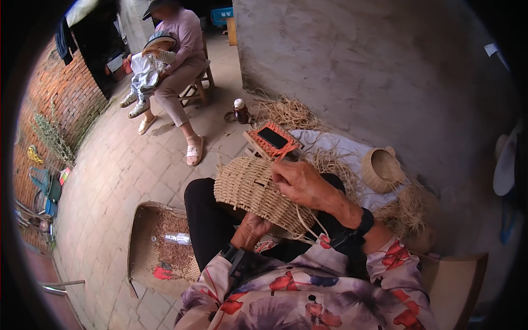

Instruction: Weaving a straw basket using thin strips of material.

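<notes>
And here, at the middle of the frame, is the woven straw basket (253, 192), tilted over the person's lap, its tan rows packed tight. The right hand (302, 180) is at its upper right edge, fingers curled inward and bunched closed against the weave; whether a strand is pinched between them, I can't tell. Down at the basket's lower edge, there's the left hand (253, 226), wrist below and fingers out of sight beneath the weave, so open or gripping, no telling from here. A pale cord (305, 219) trails off the basket's right end toward the floral sleeve.

Just above the basket, a stool with an orange woven seat (265, 147) carries a black phone (273, 138) (lying flat, screen dark). Right of that, on a white cloth (352, 144), sits a round basket (372, 169), with loose straw heaped near it, and another straw pile (289, 111) against the wall at upper centre. Beside that pile stands a brown bottle (241, 114) with a white cap. Over at lower left, a woven tray (138, 242) holds brown bits, and at upper left sits a person in a pink top (190, 41).
</notes>
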Demonstrator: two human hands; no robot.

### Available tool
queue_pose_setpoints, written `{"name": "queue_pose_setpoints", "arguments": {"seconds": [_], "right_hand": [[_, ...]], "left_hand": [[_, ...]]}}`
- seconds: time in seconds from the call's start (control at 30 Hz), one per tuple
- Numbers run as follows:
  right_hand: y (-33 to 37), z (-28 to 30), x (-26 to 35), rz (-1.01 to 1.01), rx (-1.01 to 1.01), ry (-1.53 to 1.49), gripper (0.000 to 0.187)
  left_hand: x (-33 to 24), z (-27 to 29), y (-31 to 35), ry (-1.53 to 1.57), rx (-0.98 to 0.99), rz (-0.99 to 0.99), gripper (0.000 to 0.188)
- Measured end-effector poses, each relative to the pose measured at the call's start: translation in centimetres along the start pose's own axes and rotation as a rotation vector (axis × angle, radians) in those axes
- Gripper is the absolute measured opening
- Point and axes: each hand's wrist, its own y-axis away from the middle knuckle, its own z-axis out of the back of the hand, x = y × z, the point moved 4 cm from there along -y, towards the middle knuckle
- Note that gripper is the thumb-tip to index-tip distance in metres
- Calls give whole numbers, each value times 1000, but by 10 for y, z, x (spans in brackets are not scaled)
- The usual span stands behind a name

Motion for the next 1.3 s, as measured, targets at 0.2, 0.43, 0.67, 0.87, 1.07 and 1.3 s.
{"name": "queue_pose_setpoints", "arguments": {"seconds": [0.2,0.43,0.67,0.87,1.07,1.3], "right_hand": [[4,0,0,-6,-14,-40,14],[2,-1,0,-17,4,-10,12],[11,-2,10,169,-46,165,16],[25,-2,31,468,26,502,13],[12,-5,37,537,205,706,8],[-29,-8,46,646,183,830,8]], "left_hand": [[-2,-4,-1,6,71,-24,43],[-3,-11,8,20,107,-36,49],[-5,-19,16,6,144,-15,50],[-3,-20,17,1,164,-8,50],[-1,-19,17,-4,192,-15,53],[0,-18,17,-43,156,12,50]]}}
